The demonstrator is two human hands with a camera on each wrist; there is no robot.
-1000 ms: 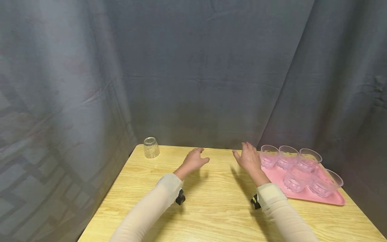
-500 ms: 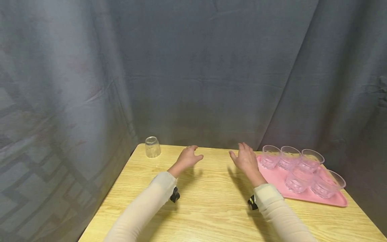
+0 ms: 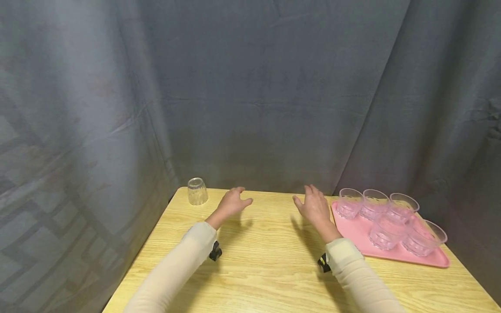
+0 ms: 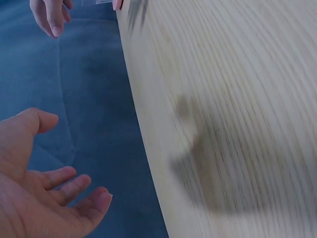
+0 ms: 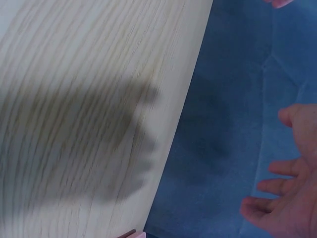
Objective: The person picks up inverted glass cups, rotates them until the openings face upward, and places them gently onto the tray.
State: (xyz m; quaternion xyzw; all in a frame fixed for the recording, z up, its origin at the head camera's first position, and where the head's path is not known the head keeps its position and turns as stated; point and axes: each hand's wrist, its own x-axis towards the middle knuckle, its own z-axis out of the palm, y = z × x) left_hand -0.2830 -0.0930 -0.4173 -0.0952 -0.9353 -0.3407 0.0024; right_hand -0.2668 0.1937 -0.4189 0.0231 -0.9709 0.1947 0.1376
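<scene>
Above the wooden table, my left hand [image 3: 231, 204] hangs with thumb and fingers spread apart and nothing in them. An upturned clear glass [image 3: 197, 192] stands at the far left corner, a short way left of that hand. My right hand [image 3: 315, 206] is likewise raised and holds nothing, its fingers loosely extended. Just right of it lies a pink tray [image 3: 354, 230] bearing several clear glass bowls [image 3: 387, 232]. In the left wrist view, the left hand [image 4: 54, 193] shows a relaxed, gently bent pose; the right wrist view shows the right hand [image 5: 287, 183] much the same.
The light wooden table [image 3: 266, 269] ends at a straight far edge. A grey curtain [image 3: 254, 108] hangs right behind that edge and along both sides. Shadows of the hands fall on the tabletop.
My left hand has moved left, closer to the upturned glass. The right hand has shifted slightly left, away from the tray. The glass and bowls stay in place.
</scene>
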